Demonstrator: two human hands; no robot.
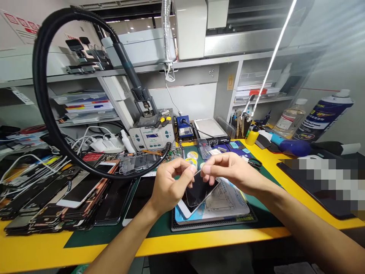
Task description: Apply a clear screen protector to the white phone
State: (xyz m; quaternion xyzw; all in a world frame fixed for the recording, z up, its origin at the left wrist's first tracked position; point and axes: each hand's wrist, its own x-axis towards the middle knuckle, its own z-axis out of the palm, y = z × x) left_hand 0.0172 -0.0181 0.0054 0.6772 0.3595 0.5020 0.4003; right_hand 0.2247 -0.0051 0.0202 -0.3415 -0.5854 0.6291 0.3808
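Phone (185, 210), white, lies slanted on a blue-white packet (230, 207), centre front, between the two hands. Packet sits on a perforated base (213, 225) over the green mat (159, 228); my guess is that it gives a raised, soft, flat spot to work on. A dark-looking pane (199, 194) sits over the phone, turned askew to it. From here I can't tell if the two touch.

Left hand (172, 184): thumb against curled index, just over the pane's upper edge. Can't tell whether it grips anything. Right hand (228, 167): fingers pinched on a small pale bit (202, 166), can't make out what. Tips of both hands nearly meet, well in front of the body, likely for fine control and a clear line of sight.

Stacked phones (34, 205) are on the left of the table (171, 242), probably to keep them off the work spot. Black hose (40, 76) arcs over that stack, which I'd say leaves the middle reachable. Control box (152, 137) stands at the back, dials facing the worker. Spray can (325, 114) and clear bottle (289, 116) are back right, beyond the right hand, likely to avoid knocks.
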